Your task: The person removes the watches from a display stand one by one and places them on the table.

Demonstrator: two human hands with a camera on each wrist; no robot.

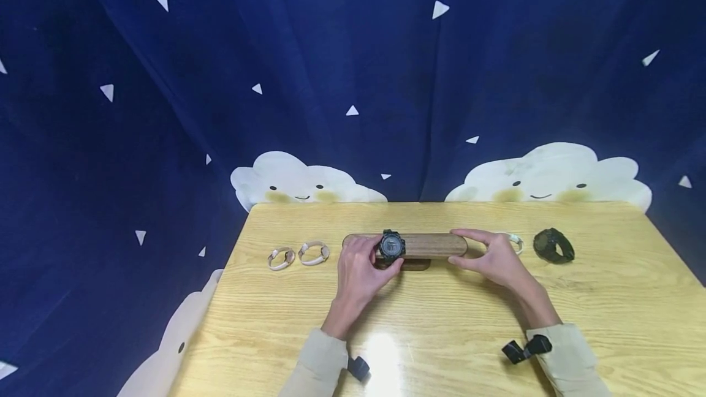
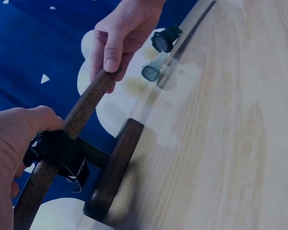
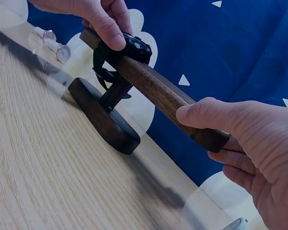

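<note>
A dark wooden watch stand has a long horizontal bar (image 1: 432, 245) on a short post above a rounded base (image 2: 117, 167). Draped over the bar, left of its middle, is a black digital watch (image 1: 392, 245). My left hand (image 1: 358, 265) pinches this watch between thumb and fingers. In the right wrist view, the strap (image 3: 100, 64) hangs down around the bar, its ends loose near the post. My right hand (image 1: 493, 256) grips the bar's right end, thumb on the near side and fingers on the far side.
Two watches with pale straps, one (image 1: 281, 258) beside the other (image 1: 314, 253), lie left of the stand. Right of it are a pale square-faced watch (image 2: 151, 72), partly behind my right hand in the head view, and another black watch (image 1: 553, 245). A blue curtain (image 1: 353, 48) hangs behind the table.
</note>
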